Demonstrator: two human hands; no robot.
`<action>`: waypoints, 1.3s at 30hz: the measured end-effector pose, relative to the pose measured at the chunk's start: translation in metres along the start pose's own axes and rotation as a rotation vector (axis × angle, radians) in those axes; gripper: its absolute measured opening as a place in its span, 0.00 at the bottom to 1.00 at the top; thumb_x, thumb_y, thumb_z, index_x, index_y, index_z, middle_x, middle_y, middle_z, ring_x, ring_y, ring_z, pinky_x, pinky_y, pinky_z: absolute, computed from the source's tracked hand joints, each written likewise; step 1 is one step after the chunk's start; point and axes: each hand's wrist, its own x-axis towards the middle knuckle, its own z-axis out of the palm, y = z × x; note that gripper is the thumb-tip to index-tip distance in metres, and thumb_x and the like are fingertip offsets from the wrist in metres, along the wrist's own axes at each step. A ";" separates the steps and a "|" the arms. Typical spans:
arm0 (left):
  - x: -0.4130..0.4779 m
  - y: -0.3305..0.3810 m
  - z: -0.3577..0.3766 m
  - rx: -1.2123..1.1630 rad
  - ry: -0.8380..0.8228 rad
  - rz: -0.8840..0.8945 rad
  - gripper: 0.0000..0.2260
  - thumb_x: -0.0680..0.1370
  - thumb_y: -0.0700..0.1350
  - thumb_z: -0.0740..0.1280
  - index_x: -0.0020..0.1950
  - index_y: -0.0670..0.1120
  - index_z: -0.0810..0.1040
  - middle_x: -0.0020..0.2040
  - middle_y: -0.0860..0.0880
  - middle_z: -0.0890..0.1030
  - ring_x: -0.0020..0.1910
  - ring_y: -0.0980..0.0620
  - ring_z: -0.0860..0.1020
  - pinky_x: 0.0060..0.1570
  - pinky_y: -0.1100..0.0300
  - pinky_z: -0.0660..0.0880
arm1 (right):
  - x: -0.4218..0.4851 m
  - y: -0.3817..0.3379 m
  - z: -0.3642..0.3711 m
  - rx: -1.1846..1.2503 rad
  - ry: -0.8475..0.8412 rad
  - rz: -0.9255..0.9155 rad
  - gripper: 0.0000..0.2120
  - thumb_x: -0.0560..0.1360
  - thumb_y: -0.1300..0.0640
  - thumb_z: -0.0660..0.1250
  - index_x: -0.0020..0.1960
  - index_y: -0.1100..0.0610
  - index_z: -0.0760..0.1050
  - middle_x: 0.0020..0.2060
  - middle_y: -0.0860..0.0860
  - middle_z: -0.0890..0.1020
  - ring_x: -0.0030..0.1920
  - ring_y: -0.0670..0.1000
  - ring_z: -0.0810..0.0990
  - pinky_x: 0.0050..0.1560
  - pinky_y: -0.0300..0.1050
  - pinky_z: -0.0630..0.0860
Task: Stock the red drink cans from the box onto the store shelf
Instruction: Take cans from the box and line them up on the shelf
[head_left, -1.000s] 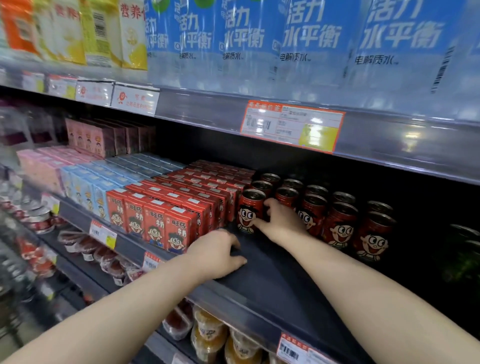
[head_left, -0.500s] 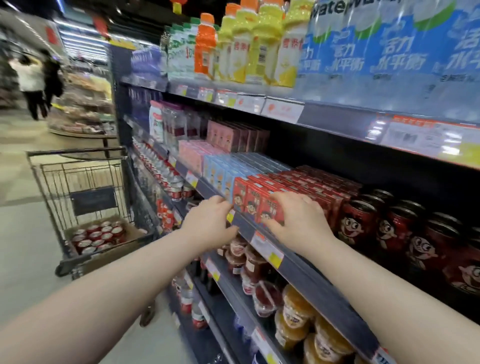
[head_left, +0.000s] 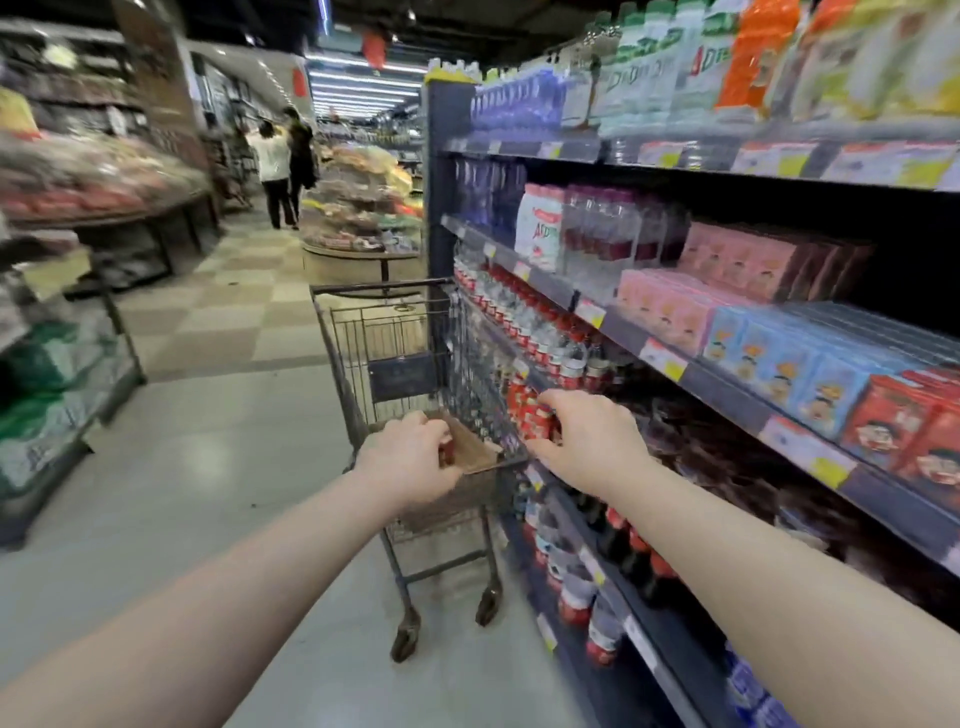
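Both hands are reached into the cardboard box (head_left: 470, 449) in the shopping cart (head_left: 405, 364): left hand (head_left: 410, 460) curled over a can, grip unclear; right hand (head_left: 584, 439) spread, empty. Red cans barely seen w/in box; more stocking is judged left.

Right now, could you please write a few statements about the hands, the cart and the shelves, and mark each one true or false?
1. Both hands reach toward the cardboard box in the shopping cart. True.
2. The right hand holds a can above the shelf. False: it is beside the cart and empty, as far as shows.
3. The cart stands beside the store shelf. True.
4. The left hand grips the cart's handle. False: it is at the box.
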 end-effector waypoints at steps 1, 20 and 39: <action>0.004 -0.016 0.000 -0.014 -0.013 -0.025 0.25 0.73 0.58 0.64 0.67 0.50 0.70 0.62 0.47 0.72 0.61 0.44 0.73 0.59 0.49 0.74 | 0.010 -0.012 0.008 0.007 -0.026 -0.009 0.25 0.75 0.42 0.63 0.68 0.50 0.67 0.62 0.51 0.77 0.62 0.57 0.75 0.60 0.55 0.73; 0.230 -0.182 0.062 -0.089 -0.174 -0.216 0.25 0.77 0.53 0.62 0.72 0.50 0.64 0.71 0.50 0.67 0.68 0.49 0.68 0.62 0.55 0.70 | 0.299 -0.055 0.197 0.133 -0.324 -0.010 0.26 0.75 0.43 0.62 0.70 0.50 0.65 0.65 0.51 0.74 0.65 0.58 0.73 0.66 0.55 0.68; 0.532 -0.209 0.245 0.018 -0.505 -0.006 0.25 0.75 0.56 0.63 0.69 0.47 0.67 0.64 0.48 0.72 0.63 0.46 0.71 0.61 0.51 0.71 | 0.518 0.052 0.393 0.100 -0.614 0.223 0.25 0.75 0.45 0.63 0.69 0.52 0.64 0.65 0.53 0.72 0.65 0.58 0.71 0.62 0.53 0.70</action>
